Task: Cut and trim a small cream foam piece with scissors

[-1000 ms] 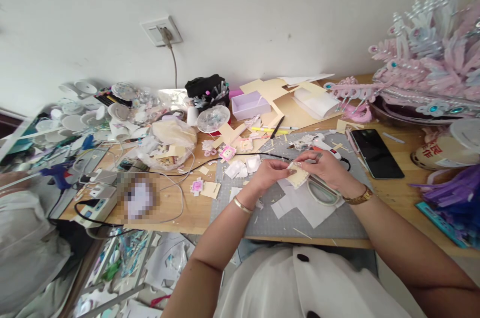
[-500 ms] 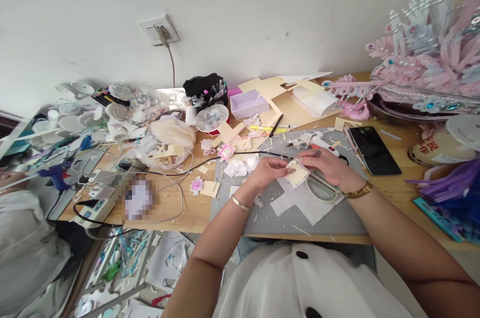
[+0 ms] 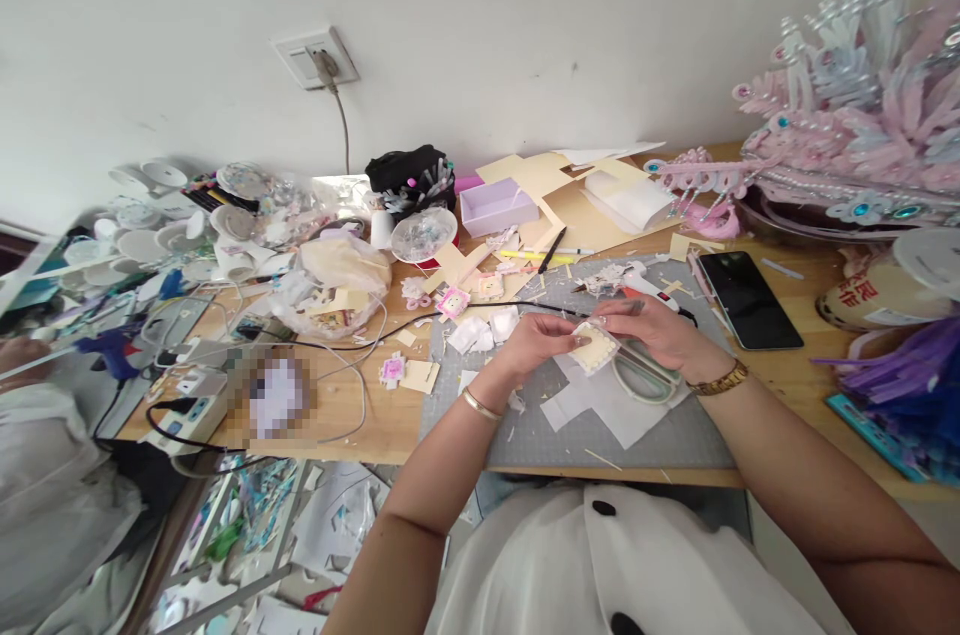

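Note:
Between my hands is a small cream card piece (image 3: 595, 351) with a white scalloped edge. My left hand (image 3: 538, 339) pinches its left side between thumb and fingers. My right hand (image 3: 646, 327) has its fingers closed at the upper right edge of the same piece. Under the right palm lie scissors with pale green handles (image 3: 646, 383), partly covered by the hand. White paper sheets (image 3: 622, 415) lie beneath on the grey cutting mat (image 3: 540, 450). Small white pieces (image 3: 484, 329) and a pink-framed piece (image 3: 453, 302) sit to the left.
A hot glue gun (image 3: 646, 287) lies behind my right hand, its black cable crossing the mat. A phone (image 3: 750, 300) and a drink cup (image 3: 855, 295) are at right. A lilac box (image 3: 499, 207) stands behind. At far left, another person's sleeve (image 3: 45, 475) is near a blue glue gun (image 3: 112, 347).
My right fingers have shifted slightly along the upper edge of the card piece. Both hands otherwise stay in the same place.

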Demonstrator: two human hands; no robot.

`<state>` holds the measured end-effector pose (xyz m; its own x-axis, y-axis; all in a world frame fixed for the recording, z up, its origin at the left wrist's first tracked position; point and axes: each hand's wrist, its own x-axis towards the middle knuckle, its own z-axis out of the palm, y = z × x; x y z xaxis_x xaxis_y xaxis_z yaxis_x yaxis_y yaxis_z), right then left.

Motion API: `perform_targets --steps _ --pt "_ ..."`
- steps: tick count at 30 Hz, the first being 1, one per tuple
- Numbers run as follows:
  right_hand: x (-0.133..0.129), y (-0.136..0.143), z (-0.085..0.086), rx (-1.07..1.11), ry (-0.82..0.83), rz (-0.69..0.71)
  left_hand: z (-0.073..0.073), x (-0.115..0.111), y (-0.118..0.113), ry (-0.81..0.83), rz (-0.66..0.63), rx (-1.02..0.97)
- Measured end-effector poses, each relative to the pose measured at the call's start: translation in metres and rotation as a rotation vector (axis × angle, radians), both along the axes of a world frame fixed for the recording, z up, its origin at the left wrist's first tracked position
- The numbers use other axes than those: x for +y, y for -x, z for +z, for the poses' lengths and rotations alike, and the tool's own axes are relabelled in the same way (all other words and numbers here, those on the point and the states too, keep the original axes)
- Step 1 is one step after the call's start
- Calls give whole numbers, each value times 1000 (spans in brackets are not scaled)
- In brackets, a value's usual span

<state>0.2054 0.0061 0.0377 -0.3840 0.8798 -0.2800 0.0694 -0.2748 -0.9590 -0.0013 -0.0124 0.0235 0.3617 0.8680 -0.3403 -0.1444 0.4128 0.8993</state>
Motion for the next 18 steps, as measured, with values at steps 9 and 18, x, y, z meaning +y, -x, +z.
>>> perform_targets --steps 9,18 --pt "-1 1 6 -79 -95 -57 3 0 -1 24 5 -7" --pt "28 -58 15 -593 -500 -550 3 6 4 -5 202 7"
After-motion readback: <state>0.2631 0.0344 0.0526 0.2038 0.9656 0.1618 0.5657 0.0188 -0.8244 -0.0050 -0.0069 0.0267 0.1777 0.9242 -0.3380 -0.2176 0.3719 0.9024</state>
